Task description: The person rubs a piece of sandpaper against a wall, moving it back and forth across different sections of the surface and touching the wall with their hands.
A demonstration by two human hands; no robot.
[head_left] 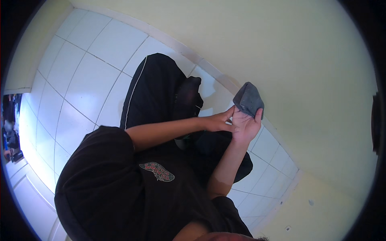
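Observation:
A dark grey folded cloth piece (249,100) covers the fingers of my right hand (246,123). That palm faces up towards me, and its thumb presses on the cloth's right edge. Whether the fingers are inside the cloth or behind it cannot be made out. My left hand (219,121) reaches across from the left, thumb and fingers apart. Its thumb lies at the base of the right palm, and its fingertips touch the palm's left edge just below the cloth. Nothing shows in its grasp.
My folded legs in black trousers (150,93) with white piping rest on the white tiled floor (93,72). A pale yellow wall (271,45) rises close beyond the cloth, with a skirting strip (193,55) along its foot. At far left is a white panelled door (33,186) beside blurred, dark objects (12,129).

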